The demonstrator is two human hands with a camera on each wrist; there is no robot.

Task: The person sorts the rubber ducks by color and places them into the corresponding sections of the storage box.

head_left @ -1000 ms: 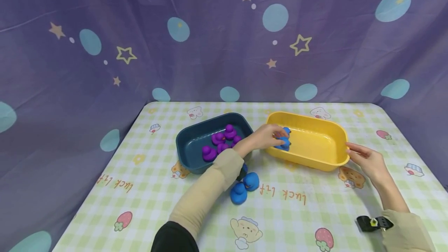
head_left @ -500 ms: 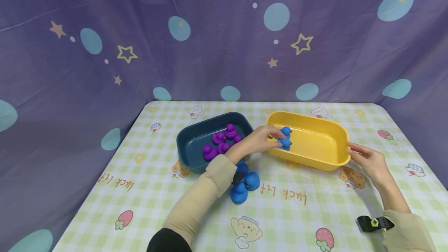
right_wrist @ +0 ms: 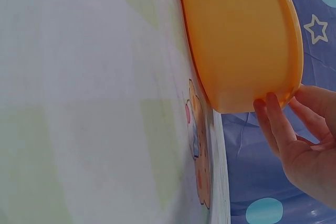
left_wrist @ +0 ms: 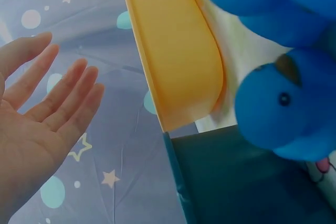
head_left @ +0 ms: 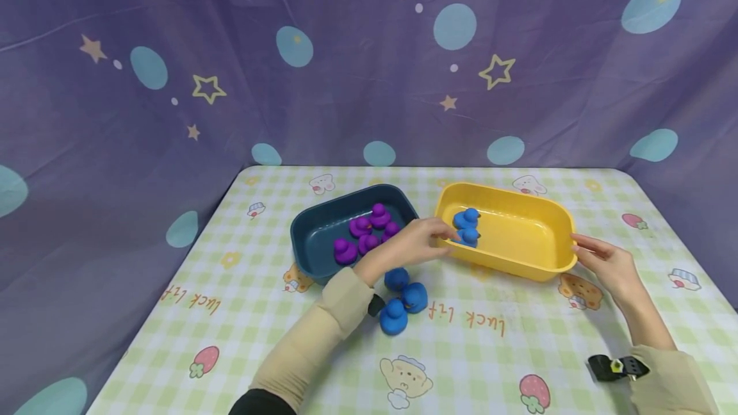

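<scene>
Blue tub: sits left of the table's middle, holding a cluster of purple ducks.
Left hand: hovers over the gap between the two tubs, fingers straight and released, holding nothing; the wrist view shows an open palm.
Loose blue ducks: three lie on the cloth toward the near edge, just below the left wrist.
Yellow tub: right of the middle; two blue ducks in the tub rest at its left end.
Right hand: fingers relaxed, fingertips touching the tub's right end wall, not gripping.
Risk: the left sleeve passes close over the loose ducks, so a careless sweep could knock one toward the near edge; a push from the right hand could slide the light tub leftward.
Surface: table under a green checked cloth with bears and strawberries.
Room: purple drape with stars and dots behind and at the sides.
</scene>
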